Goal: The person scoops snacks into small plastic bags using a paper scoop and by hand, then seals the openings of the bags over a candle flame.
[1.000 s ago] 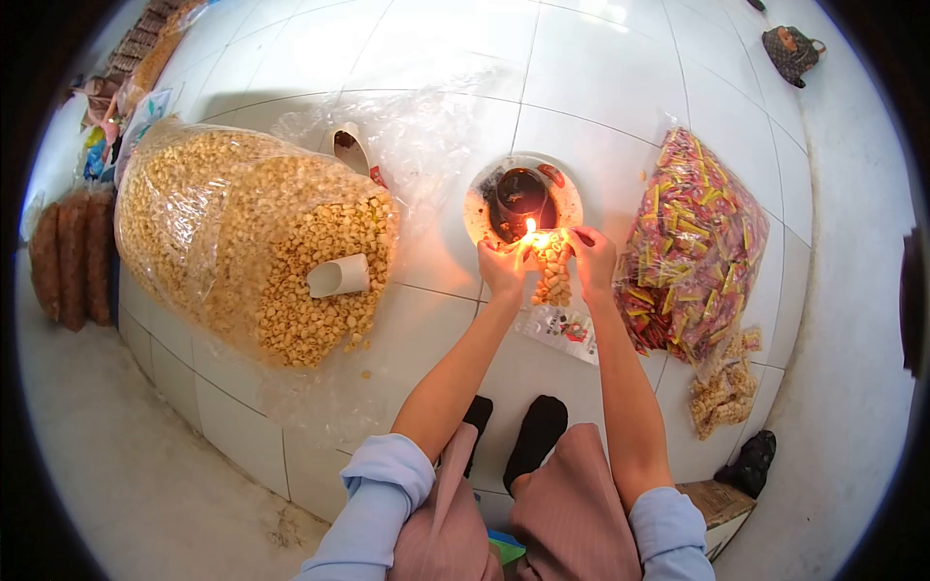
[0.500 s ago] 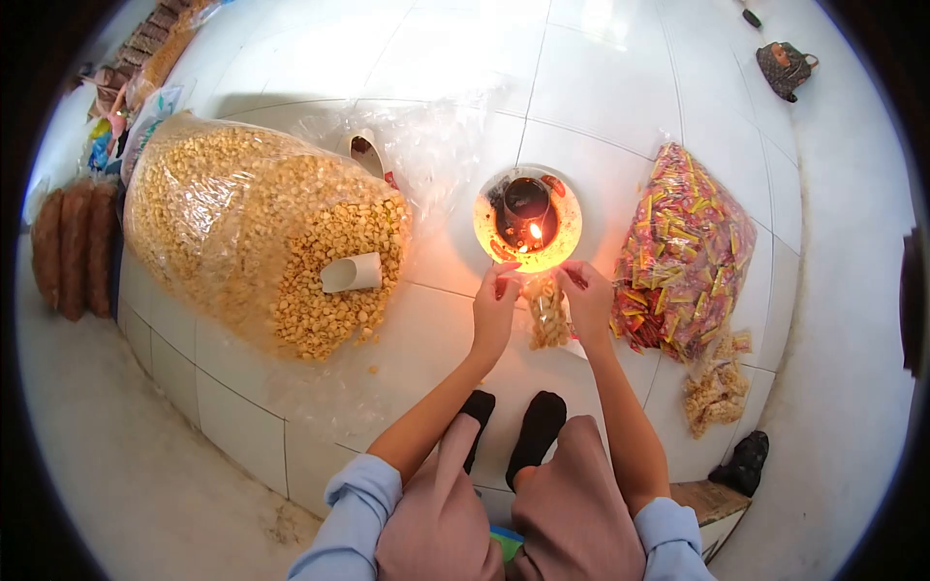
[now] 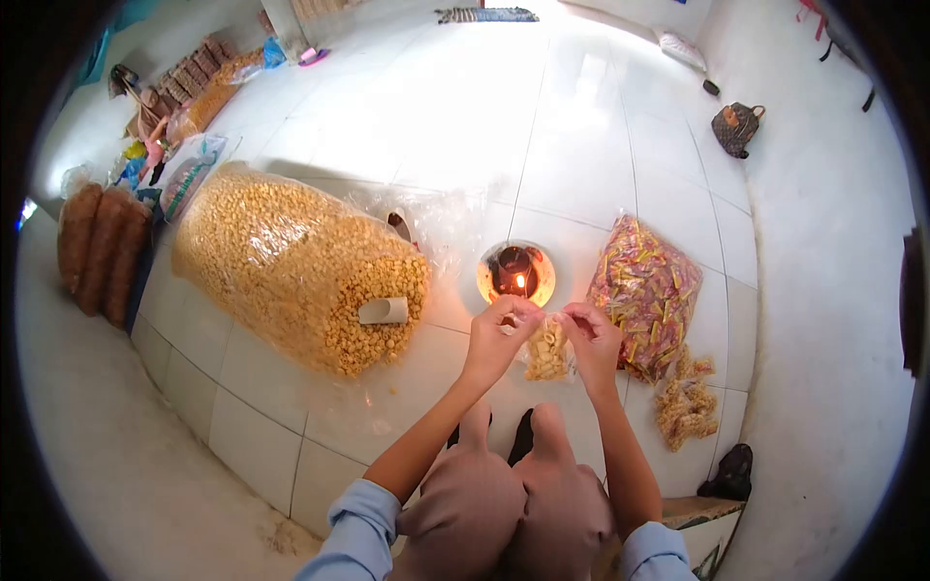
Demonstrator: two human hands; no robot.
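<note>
Between my hands hangs a small clear plastic bag of snacks (image 3: 547,354). My left hand (image 3: 503,336) pinches its top edge from the left, and my right hand (image 3: 592,339) pinches it from the right. Just beyond my fingers a small oil lamp (image 3: 515,261) burns with an open flame, standing on a stained plate (image 3: 545,278). To the left lies a big clear sack of puffed yellow snacks (image 3: 281,252), its mouth facing me, with a white scoop (image 3: 384,311) resting in it. On the right is a bag of red and yellow sachets (image 3: 644,295).
Filled small bags (image 3: 687,411) lie in a pile at the right. Long brown bundles (image 3: 102,252) lean at the far left. A patterned backpack (image 3: 736,130) sits by the right wall, and a black item (image 3: 728,473) rests near the step.
My hands and the small bag have drawn back from the flame toward me, still pinching the bag's top. The view has tilted up, showing more of the far floor.
</note>
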